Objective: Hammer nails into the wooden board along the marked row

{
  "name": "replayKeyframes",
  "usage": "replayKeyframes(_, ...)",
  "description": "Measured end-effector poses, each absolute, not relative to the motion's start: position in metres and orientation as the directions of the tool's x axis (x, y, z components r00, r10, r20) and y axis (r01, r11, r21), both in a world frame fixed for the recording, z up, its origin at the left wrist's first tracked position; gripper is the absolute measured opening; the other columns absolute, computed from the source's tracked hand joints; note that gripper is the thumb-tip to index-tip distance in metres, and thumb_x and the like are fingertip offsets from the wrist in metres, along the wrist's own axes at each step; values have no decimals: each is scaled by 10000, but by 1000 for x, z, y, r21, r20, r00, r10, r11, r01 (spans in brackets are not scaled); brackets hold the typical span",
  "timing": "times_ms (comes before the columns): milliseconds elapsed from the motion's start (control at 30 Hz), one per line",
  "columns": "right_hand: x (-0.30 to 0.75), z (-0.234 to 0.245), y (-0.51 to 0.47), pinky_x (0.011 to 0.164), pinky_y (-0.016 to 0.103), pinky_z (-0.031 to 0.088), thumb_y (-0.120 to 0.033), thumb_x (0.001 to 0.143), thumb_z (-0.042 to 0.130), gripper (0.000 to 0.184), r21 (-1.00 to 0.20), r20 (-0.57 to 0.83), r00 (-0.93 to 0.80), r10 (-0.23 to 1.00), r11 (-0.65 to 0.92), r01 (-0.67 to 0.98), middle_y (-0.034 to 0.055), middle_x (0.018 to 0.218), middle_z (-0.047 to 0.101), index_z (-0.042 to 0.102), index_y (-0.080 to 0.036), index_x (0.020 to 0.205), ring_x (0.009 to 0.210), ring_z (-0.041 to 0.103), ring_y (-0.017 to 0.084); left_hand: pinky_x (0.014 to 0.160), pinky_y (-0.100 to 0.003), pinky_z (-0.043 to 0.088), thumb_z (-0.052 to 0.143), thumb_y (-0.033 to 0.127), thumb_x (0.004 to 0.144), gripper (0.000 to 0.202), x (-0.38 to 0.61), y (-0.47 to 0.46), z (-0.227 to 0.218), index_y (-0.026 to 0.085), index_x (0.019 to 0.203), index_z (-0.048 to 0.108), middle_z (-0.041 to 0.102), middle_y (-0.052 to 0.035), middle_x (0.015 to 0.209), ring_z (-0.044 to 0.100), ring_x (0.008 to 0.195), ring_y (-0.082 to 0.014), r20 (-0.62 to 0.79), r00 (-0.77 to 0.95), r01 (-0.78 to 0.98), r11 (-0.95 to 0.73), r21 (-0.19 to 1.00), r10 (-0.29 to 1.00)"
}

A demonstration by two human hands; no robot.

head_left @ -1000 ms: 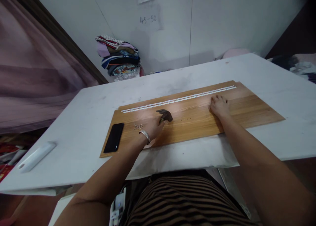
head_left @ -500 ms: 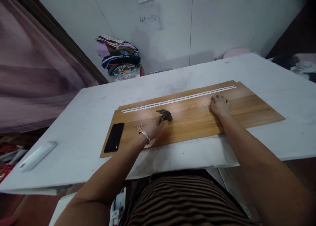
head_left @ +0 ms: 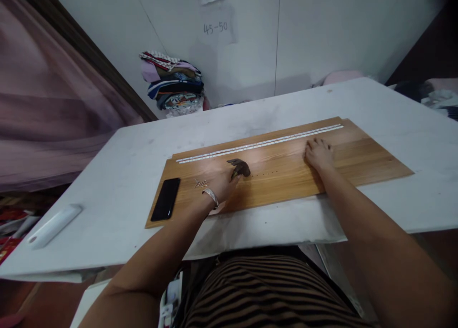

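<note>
A long wooden board (head_left: 365,158) lies across the white table (head_left: 118,180). My left hand (head_left: 222,185), with a silver bracelet at the wrist, is closed around the handle of a hammer (head_left: 239,167) whose dark head rests on the board. A row of small nails (head_left: 264,174) runs along the board just right of the hammer head. My right hand (head_left: 317,154) lies flat on the board with fingers spread. Several loose nails (head_left: 201,183) sit left of my left hand. A thin white strip (head_left: 257,144) runs along the board's far edge.
A black phone (head_left: 165,199) lies on the board's left end. A white elongated object (head_left: 53,225) rests near the table's left edge. Folded clothes (head_left: 173,84) are stacked against the wall behind. Paper notes hang on the wall.
</note>
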State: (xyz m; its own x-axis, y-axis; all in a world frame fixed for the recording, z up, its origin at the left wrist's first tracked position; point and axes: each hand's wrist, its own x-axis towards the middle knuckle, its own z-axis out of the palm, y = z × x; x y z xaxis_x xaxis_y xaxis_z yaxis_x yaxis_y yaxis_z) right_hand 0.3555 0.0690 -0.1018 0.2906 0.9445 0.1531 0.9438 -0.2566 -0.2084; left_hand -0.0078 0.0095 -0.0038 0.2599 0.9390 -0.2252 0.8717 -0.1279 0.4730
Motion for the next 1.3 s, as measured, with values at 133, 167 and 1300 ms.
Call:
replayKeyframes(133,356,-102,69,1035,513,361,-293,1035,270,486,-202,144,285,948,-254,946,181,1360,625,694,-184,1246,1290,475,332,692,-307,467,485,331,999,235,-10,12,-2,169,947,646,720,-63,788,676,719,-216,-210,248,883,-132,450,946)
replayKeyframes(167,356,-102,69,1034,514,361,-293,1035,269,487,-202,144,284,948,-253,946,182,1360,625,695,-184,1246,1292,472,333,693,-306,467,481,332,1000,238,-10,12,-2,171,944,646,720,-62,788,677,722,-215,-204,248,884,-135,448,947)
replayKeyframes(1300,352,-96,67,1035,516,352,-294,1036,264,494,-224,139,293,946,-258,940,195,1358,630,701,-177,1234,1293,469,342,699,-320,481,473,362,992,260,-10,14,-2,181,930,648,727,-71,784,688,742,-232,-204,260,887,-150,437,944)
